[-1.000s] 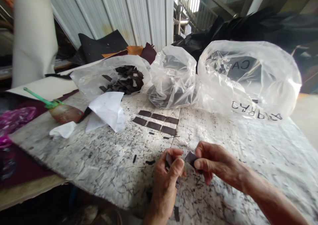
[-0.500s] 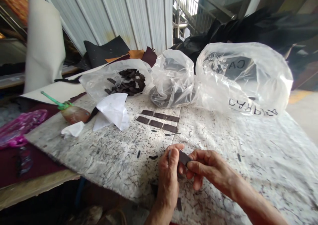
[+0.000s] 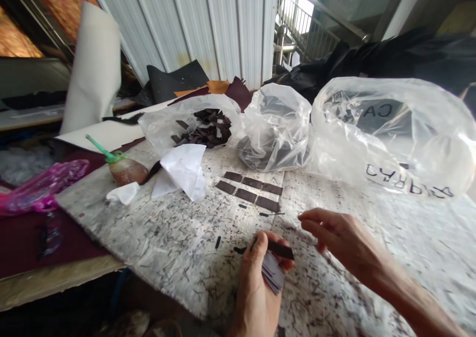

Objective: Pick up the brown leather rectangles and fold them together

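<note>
right hand [image 3: 340, 233] has parted from the left hand [image 3: 258, 287]; from the left, white paper [image 3: 184, 171] lies at its eleven o'clock; six flat pieces [image 3: 245, 195], twelve; left fingers clasp a dark stack [image 3: 273, 275]; right hand, two o'clock, fingers bent, tips' contact unclear.

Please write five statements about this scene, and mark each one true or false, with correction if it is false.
1. The left hand holds a stack. True.
2. The right hand grips a bottle. False: nothing shows in its fingers.
3. Six dark patches lie in two rows. True.
4. The white paper lies right of the patches. False: it lies left of them.
5. The pink bag is at the picture's left side. True.
</note>
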{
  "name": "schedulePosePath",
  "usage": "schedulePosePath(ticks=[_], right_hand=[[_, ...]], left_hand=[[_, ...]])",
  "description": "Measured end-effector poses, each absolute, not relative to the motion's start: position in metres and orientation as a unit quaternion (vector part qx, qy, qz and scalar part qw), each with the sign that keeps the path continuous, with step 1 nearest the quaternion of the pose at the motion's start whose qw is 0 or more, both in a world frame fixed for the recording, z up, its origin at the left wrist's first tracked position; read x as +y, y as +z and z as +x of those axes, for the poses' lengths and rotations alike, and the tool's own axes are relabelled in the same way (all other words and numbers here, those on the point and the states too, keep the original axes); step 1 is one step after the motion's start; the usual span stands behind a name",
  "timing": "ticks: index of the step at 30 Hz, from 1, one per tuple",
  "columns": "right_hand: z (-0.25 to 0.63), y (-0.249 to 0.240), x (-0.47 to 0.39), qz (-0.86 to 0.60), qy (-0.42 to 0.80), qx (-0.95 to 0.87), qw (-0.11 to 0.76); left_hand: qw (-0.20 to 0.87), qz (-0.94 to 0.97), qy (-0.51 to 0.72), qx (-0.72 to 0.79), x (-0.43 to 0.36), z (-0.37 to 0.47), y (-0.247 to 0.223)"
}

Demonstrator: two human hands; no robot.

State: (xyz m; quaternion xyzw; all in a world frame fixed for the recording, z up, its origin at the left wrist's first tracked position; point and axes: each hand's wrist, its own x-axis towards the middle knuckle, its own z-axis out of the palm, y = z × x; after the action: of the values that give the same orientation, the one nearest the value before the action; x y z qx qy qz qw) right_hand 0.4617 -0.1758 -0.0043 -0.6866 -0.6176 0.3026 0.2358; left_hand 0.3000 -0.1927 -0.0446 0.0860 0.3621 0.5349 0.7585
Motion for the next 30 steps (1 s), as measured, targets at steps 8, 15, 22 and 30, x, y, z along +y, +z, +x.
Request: schedulePosePath(ticks=[8, 15, 22, 30], right_hand=[[0.416, -0.008, -0.133, -0.651, 0.073, -0.748, 0.106], [0.412, -0.009, -0.119, -0.678, 0.107, -0.721, 0.093], [0.416, -0.003, -0.103, -0.668, 0.171, -0.716, 0.111], [0.435, 0.01, -0.131, -0.601, 0.428, -0.643, 0.205]], left_hand=[[0.819, 0.084, 0.526, 0.213, -0.189, 0.295, -0.05], [0.82, 0.106, 0.523, 0.205, -0.188, 0.299, -0.055], [0.823, 0.094, 0.512, 0.228, -0.188, 0.295, -0.051], [0.804, 0.146, 0.519, 0.253, -0.189, 0.298, -0.048]])
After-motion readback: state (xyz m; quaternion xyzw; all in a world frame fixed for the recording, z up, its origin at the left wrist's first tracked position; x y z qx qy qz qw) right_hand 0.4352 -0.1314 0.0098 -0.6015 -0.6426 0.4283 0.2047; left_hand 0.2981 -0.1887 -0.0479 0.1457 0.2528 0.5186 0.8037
